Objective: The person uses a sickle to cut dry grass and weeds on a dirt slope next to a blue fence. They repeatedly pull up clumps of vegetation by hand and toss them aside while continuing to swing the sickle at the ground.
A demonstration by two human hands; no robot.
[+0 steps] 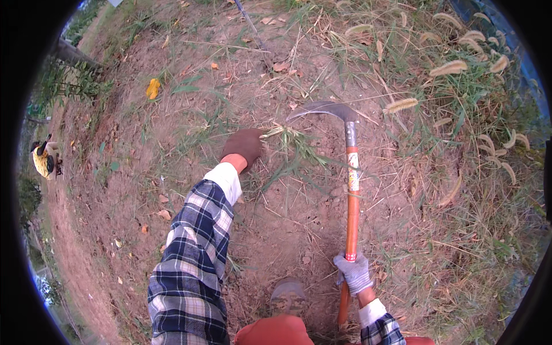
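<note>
My right hand (354,272), in a pale grey glove, is closed round the lower wooden handle of a sickle (352,207). Its curved metal blade (321,108) points left, low over or on the soil; the exact gap cannot be told. My left hand (243,146), in a dark brown glove, is by the ground left of the blade tip. A tuft of green grass with pale stem ends (286,133) sticks out at its right side; the fingers are mostly hidden, so whether they grip it is unclear.
Grass with bristly seed heads (448,68) grows thickly at right, beside blue sheeting (513,43). A shoe tip (288,295) shows at bottom centre. Far left, another person (43,159) in a yellow top is low on the ground near a tree trunk (75,55). A yellow leaf (153,88) lies upper left.
</note>
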